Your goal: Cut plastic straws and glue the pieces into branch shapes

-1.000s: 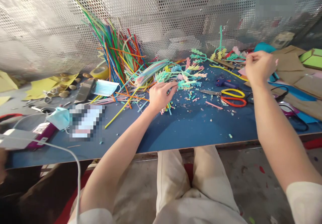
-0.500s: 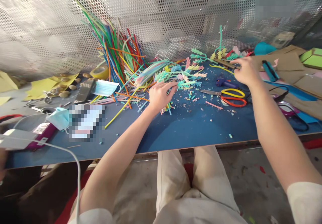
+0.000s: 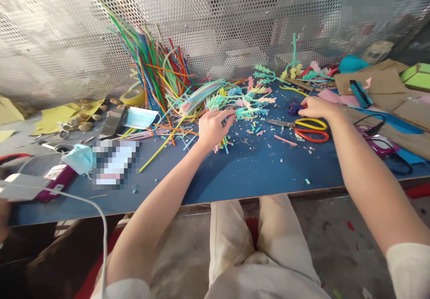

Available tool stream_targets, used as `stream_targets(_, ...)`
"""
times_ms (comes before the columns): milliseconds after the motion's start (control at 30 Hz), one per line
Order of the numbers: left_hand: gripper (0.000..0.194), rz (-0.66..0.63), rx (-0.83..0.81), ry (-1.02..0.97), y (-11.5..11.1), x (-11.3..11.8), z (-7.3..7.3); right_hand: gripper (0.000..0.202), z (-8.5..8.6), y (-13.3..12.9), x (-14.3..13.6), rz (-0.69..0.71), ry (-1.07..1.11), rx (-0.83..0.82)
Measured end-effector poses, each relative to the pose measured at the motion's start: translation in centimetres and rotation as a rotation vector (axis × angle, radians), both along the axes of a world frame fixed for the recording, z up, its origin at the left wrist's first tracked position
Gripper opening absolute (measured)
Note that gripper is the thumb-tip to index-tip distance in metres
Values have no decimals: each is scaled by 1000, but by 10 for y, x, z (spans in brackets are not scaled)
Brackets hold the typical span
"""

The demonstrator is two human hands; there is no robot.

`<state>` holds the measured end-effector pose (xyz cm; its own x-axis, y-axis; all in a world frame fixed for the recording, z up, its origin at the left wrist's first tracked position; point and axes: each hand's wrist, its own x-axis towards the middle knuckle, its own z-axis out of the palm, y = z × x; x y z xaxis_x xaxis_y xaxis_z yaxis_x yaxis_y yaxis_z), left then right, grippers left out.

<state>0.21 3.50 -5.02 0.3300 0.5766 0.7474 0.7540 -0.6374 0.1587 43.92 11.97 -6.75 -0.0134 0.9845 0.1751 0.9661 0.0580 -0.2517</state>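
Fingers narrow, right hand (image 3: pixel 317 108) grips purple tool (image 3: pixel 294 109), left hand (image 3: pixel 215 128) pinches pastel sprig (image 3: pixel 251 112)

Scissors (image 3: pixel 293 124) on table (image 3: pixel 255 178), tape roll (image 3: pixel 140 96) left, cardboard (image 3: pixel 386 83) right.

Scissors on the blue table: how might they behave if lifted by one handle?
The scissors would probably stay stiff, as the blades look metal. The yellow handle and red handle could swing about the pivot. Lying flat, they seem unlikely to roll.
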Motion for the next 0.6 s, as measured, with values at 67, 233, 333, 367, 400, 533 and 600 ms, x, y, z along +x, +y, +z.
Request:
stream_targets(67,30,-5,1,1,-1,0,1,22,3,-3,-5,-61,15,-22)
stream_targets(233,30,-6,0,3,-1,0,1,15,28,-18,-30,-165,179,55)
stream_targets(333,32,10,-8,19,0,-1,-1,30,43,-34,-48,-36,393,177)
stream_targets(367,32,12,-18,28,1,-1,-2,35,47,-40,-53,77,489,171)
stream_targets(400,32,13,-27,39,1,-2,-3,41,51,-46,-57,202,575,150)
stream_targets(533,32,-33,-29,97,3,-3,-5,58,58,-66,-74,578,759,12)
stream_targets(600,31,-68,-27,121,3,-3,-6,60,58,-72,-82,662,778,-41)
